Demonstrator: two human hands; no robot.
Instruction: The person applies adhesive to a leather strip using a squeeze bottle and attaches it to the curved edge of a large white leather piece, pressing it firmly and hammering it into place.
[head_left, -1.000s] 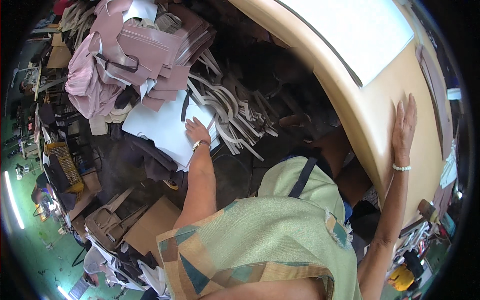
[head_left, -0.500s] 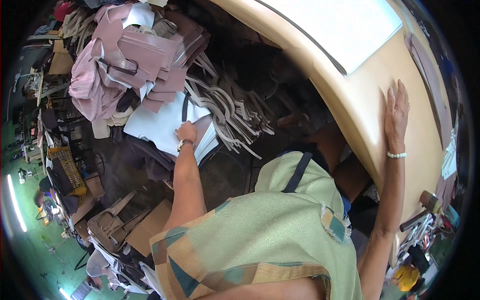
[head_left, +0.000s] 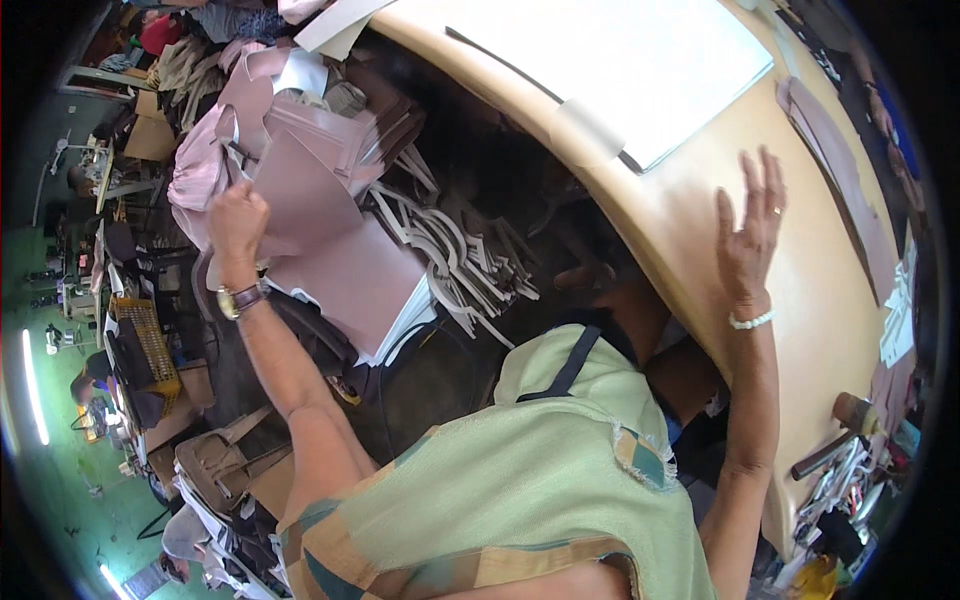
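Observation:
My left hand [head_left: 238, 225] is closed in a fist at the left edge of a mauve leather-like sheet [head_left: 310, 190], which appears pinched in it; the fingertips are hidden. The sheet slopes over a stack of large mauve, white-backed sheets [head_left: 345, 285]. On the right, my right hand [head_left: 752, 235] is open with fingers spread, at the tan table [head_left: 690, 215], holding nothing. Whether its palm touches the surface I cannot tell. Beyond it on the table lies a large white sheet [head_left: 650, 75] with a dark strip [head_left: 500, 60] along its near edge.
Bundled pale strips [head_left: 450, 240] hang beside the stack. Pink gathered material [head_left: 195, 190] lies at its left. Folded mauve pieces [head_left: 840, 180] rest along the table's right side, with a brush [head_left: 857, 412] and tools lower down. A yellow crate [head_left: 140, 340] stands at left.
My left hand has moved up and left from the stack, where the white top has given way to mauve. My right hand has shifted left, its fingers more spread.

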